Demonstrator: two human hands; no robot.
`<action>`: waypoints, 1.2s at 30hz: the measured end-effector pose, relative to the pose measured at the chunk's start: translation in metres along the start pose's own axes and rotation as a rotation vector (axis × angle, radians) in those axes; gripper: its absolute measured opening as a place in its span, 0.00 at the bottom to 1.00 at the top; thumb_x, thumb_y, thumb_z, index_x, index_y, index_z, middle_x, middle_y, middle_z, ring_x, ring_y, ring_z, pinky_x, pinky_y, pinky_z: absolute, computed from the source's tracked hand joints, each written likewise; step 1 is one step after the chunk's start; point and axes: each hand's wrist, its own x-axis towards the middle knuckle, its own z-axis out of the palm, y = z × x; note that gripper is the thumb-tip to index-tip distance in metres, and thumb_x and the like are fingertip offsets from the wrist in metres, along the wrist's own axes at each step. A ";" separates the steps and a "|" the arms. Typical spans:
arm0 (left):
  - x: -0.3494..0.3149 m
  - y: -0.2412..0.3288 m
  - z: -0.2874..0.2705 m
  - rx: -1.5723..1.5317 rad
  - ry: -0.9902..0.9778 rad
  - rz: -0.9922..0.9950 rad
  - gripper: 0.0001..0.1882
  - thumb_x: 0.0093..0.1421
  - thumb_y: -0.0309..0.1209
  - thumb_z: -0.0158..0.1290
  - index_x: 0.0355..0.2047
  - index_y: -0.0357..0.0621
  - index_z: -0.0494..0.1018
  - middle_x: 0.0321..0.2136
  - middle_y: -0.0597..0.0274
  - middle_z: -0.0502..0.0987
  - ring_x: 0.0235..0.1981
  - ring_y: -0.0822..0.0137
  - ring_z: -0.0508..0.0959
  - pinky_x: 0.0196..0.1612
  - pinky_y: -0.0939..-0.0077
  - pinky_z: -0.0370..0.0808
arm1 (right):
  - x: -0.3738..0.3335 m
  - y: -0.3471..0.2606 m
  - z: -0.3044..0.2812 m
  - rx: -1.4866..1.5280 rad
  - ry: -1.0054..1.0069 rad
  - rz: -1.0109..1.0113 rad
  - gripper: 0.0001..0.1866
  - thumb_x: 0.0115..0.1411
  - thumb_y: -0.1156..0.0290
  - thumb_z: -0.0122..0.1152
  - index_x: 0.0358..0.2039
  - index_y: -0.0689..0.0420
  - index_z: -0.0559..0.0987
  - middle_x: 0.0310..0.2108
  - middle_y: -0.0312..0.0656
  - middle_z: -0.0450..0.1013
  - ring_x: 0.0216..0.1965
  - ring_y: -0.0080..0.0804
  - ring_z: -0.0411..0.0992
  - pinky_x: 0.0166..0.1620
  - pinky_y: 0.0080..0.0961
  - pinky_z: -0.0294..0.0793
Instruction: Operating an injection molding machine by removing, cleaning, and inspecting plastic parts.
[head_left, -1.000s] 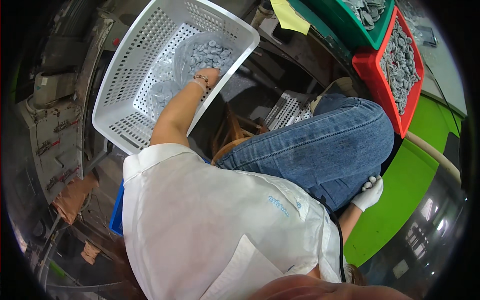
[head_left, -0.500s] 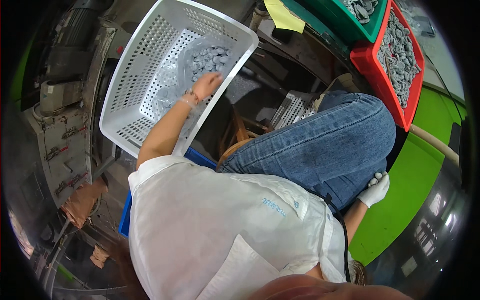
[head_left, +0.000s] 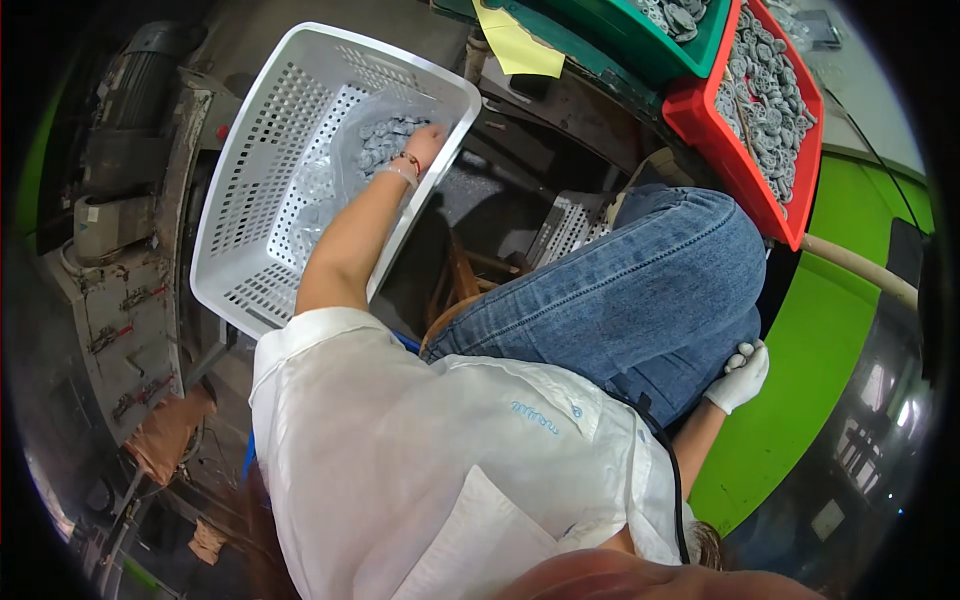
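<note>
Inside the white perforated basket [head_left: 231,250], my bare left hand [head_left: 427,148] reaches down beside a clear plastic bag [head_left: 345,165]. Small round grey pieces [head_left: 385,142] lie in the bag, against the hand. The left fingers are curled, and what they hold, if anything, is hidden. My right hand [head_left: 738,385], in a white glove, rests by my knee with its fingers curled. Small rounded grey shapes [head_left: 740,356] show at those fingers; I cannot tell whether they are pieces or the glove's tips.
A red tub [head_left: 690,115] full of grey ring-like pieces stands at the far right, touching a green tub [head_left: 640,50] with more of them. Yellow paper [head_left: 518,42] hangs nearby. A bright green surface [head_left: 790,400] lies beyond my right hand. Machinery [head_left: 110,240] stands left.
My left hand has moved slightly up and toward the basket's right wall, lower over the grey pieces. The whole view has shifted a little. My right hand keeps its place by the knee.
</note>
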 end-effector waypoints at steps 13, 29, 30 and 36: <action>-0.064 0.101 -0.042 -0.191 0.058 0.162 0.23 0.66 0.34 0.44 0.59 0.39 0.68 0.51 0.49 0.77 0.49 0.59 0.77 0.53 0.72 0.70 | -0.003 -0.008 0.006 -0.003 -0.003 -0.041 0.14 0.68 0.68 0.44 0.40 0.64 0.75 0.22 0.33 0.70 0.14 0.11 0.58 0.16 0.09 0.54; -0.062 -0.072 -0.085 0.003 0.689 -0.389 0.17 0.60 0.30 0.42 0.40 0.30 0.75 0.30 0.42 0.80 0.25 0.52 0.82 0.30 0.61 0.77 | 0.000 -0.002 0.002 0.010 0.018 -0.029 0.15 0.67 0.67 0.46 0.41 0.65 0.75 0.22 0.34 0.71 0.14 0.12 0.58 0.17 0.11 0.54; -0.075 -0.067 -0.085 -0.140 0.666 -0.375 0.18 0.60 0.31 0.43 0.44 0.32 0.74 0.28 0.44 0.80 0.21 0.52 0.80 0.28 0.61 0.77 | 0.001 -0.002 0.002 0.009 0.006 -0.035 0.15 0.67 0.67 0.46 0.41 0.65 0.75 0.22 0.34 0.71 0.15 0.12 0.58 0.17 0.11 0.54; -0.144 -0.045 -0.087 -0.051 0.669 -0.428 0.15 0.61 0.31 0.44 0.45 0.36 0.73 0.30 0.45 0.79 0.27 0.49 0.80 0.33 0.58 0.77 | 0.003 0.000 0.002 -0.031 -0.012 -0.082 0.14 0.68 0.66 0.46 0.41 0.65 0.75 0.23 0.34 0.71 0.15 0.12 0.59 0.17 0.11 0.54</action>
